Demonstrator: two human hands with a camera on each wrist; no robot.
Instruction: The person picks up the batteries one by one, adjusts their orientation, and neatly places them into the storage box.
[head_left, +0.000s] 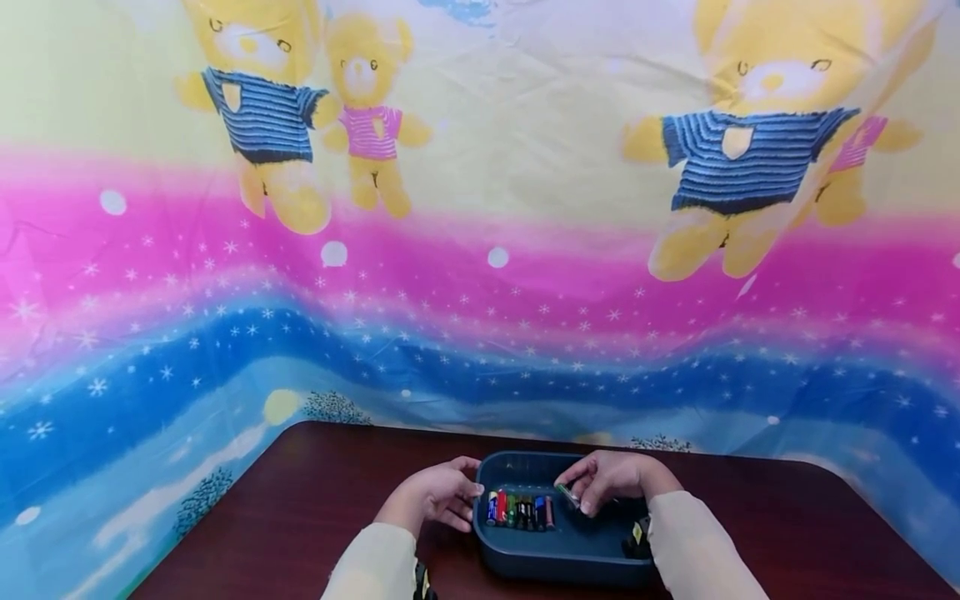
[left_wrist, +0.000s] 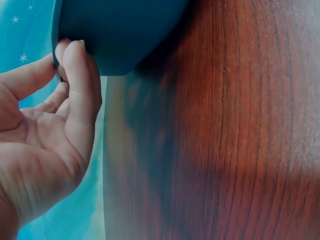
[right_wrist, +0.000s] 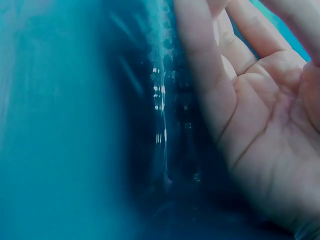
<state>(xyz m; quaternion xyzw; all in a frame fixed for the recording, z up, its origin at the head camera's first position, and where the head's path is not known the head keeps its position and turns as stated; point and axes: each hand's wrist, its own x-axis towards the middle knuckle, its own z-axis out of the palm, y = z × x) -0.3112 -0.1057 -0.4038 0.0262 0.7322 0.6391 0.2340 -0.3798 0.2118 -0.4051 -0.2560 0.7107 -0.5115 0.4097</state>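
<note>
A dark blue-grey plastic bin [head_left: 570,560] with rounded corners sits on the table. My left hand [head_left: 442,493] pinches its left rim; the left wrist view shows thumb and fingers of that hand [left_wrist: 55,125] on the bin's edge [left_wrist: 120,30]. Inside, towards the left wall, several batteries [head_left: 521,512] of mixed colours lie side by side in a row. Over the bin's right half, my right hand [head_left: 613,478] pinches a greenish battery [head_left: 567,495], tilted. In the right wrist view only the palm and fingers [right_wrist: 270,110] show plainly; the held battery is hidden there.
The table [head_left: 300,517] is dark reddish-brown wood with rounded far corners. A printed cloth [head_left: 480,333] with bears and snowflakes hangs close behind and along both sides. A dark strapped device [head_left: 637,537] at my right wrist overlaps the bin's right side.
</note>
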